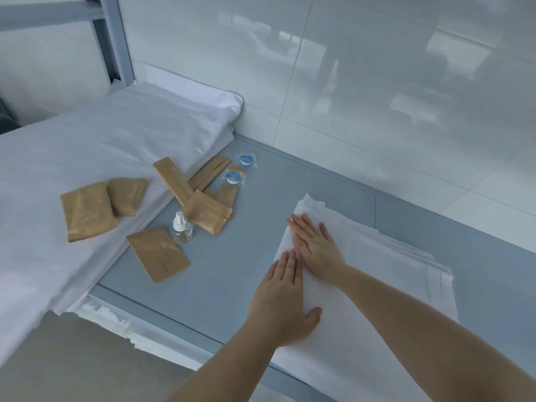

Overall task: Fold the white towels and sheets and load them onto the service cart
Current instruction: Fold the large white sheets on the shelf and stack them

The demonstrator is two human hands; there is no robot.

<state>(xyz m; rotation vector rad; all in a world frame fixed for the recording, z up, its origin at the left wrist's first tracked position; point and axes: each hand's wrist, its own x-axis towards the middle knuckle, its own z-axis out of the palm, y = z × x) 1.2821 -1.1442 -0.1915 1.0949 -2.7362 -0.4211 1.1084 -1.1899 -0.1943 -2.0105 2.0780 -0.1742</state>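
Folded white towel (377, 285) is lying on grey cart top (232, 271), lower right of frame, long axis running upper-left to lower-right. Left hand (282, 303) and right hand (314, 242) are pressing it flat, fingers straight and together.

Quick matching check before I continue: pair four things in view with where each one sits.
Things:
1. left hand
2. small clear bottle
3. two blue ring packets
4. pair of brown pouches

Places:
A. on the white sheet at left
B. flat on the folded white towel
C. upright on the grey surface, among brown packets
D. nearest the wall

Pairs: 1-B, 2-C, 3-D, 4-A
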